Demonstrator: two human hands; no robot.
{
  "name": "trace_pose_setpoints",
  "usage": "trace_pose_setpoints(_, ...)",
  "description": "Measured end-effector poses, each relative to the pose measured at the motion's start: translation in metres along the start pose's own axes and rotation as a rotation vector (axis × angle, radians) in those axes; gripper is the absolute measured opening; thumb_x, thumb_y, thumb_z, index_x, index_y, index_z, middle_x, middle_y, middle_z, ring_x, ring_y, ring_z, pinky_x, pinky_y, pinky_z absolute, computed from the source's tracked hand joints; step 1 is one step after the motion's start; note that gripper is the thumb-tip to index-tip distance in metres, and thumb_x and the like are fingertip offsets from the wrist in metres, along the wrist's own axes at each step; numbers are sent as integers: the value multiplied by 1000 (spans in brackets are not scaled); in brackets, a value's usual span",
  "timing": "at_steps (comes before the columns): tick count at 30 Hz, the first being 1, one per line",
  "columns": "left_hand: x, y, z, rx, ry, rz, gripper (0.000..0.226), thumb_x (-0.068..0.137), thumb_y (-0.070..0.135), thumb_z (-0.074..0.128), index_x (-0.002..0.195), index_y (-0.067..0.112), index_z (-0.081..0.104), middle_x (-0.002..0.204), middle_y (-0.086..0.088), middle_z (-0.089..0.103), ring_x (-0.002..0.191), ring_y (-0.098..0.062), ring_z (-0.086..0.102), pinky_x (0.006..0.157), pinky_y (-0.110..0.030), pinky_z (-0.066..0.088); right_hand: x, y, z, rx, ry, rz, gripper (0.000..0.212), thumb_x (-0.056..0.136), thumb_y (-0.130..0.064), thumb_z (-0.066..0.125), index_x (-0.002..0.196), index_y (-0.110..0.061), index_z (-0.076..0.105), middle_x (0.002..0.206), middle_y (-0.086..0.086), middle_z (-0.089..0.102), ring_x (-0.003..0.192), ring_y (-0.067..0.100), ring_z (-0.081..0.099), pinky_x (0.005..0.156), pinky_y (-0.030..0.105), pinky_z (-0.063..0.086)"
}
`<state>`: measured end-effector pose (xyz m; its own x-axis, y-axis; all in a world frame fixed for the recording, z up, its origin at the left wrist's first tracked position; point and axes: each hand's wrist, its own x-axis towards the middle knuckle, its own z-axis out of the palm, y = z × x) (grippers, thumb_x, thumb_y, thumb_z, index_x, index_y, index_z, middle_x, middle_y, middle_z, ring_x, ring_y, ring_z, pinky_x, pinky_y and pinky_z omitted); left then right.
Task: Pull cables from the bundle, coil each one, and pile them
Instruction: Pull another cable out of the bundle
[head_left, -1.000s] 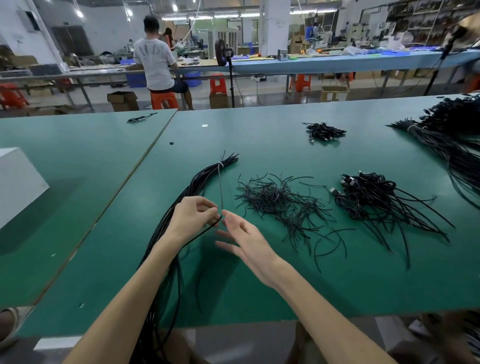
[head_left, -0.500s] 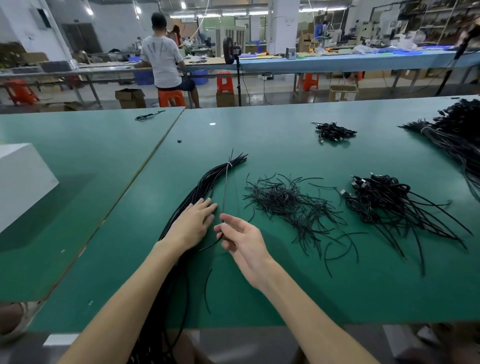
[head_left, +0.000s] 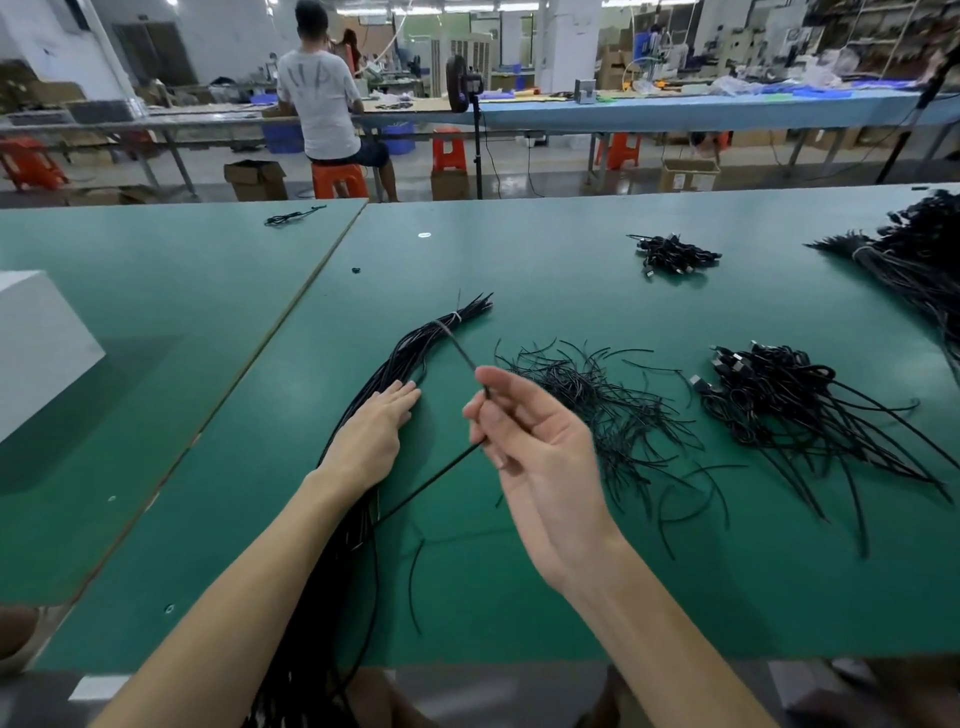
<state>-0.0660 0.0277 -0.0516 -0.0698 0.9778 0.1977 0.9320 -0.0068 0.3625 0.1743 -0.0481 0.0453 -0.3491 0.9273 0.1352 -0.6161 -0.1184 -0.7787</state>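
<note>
**Single Cable Being Pinched Beside the Bundle**

One black cable (head_left: 431, 480) is being pinched between the thumb and curled fingers of the right hand (head_left: 535, 447), which is being held raised above the green table (head_left: 493, 613). The bundle (head_left: 410, 353), tied near its far end, is being pressed onto the table by the left hand (head_left: 374, 431), with fingers straight and together. Loose short strands (head_left: 597, 410) and a pile of coiled cables (head_left: 769, 400) are being kept to the right.

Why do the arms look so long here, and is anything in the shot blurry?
Head view: the wide-angle lens stretches whatever nears the frame edges. Head view: the cable pinched by the right hand is motion-smeared, that hand slightly soft; the left hand flat on the bundle looks sharp.
</note>
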Motion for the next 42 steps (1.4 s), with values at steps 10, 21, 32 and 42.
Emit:
trace_pose_setpoints(10, 2, -9, 2, -21, 25, 16, 51, 109, -3, 35, 156, 13, 41, 165, 5, 33, 155, -8, 19, 124, -19, 8, 2, -59, -13, 198, 74, -151, 31, 91, 3, 57, 117, -5, 72, 91, 7, 69, 76, 10, 61, 65, 15, 51)
trace_pose_setpoints(21, -1, 46, -6, -54, 62, 168, 31, 107, 32, 53, 112, 14, 78, 123, -1, 74, 123, -17, 63, 121, -39, 30, 38, -77, -64, 235, 220, -143, 28, 97, 3, 55, 123, -3, 65, 92, 5, 69, 79, 9, 61, 67, 14, 50)
trace_pose_setpoints(32, -25, 69, -68, -778, -1021, 355, 34, 111, 23, 45, 97, 4, 69, 95, -8, 70, 81, -20, 65, 83, -34, 51, 52, -90, -116, 352, 413, -238, 22, 97, 6, 54, 111, -7, 65, 90, 5, 68, 80, 11, 64, 70, 14, 50)
trace_pose_setpoints(42, -4, 83, -34, -1923, -266, -421, 24, 106, 29, 48, 93, 11, 58, 70, 5, 47, 46, -2, 37, 36, -14, 32, 35, -33, -121, -110, 357, -44, 28, 95, 8, 57, 120, -1, 66, 92, 7, 70, 80, 12, 63, 69, 22, 53)
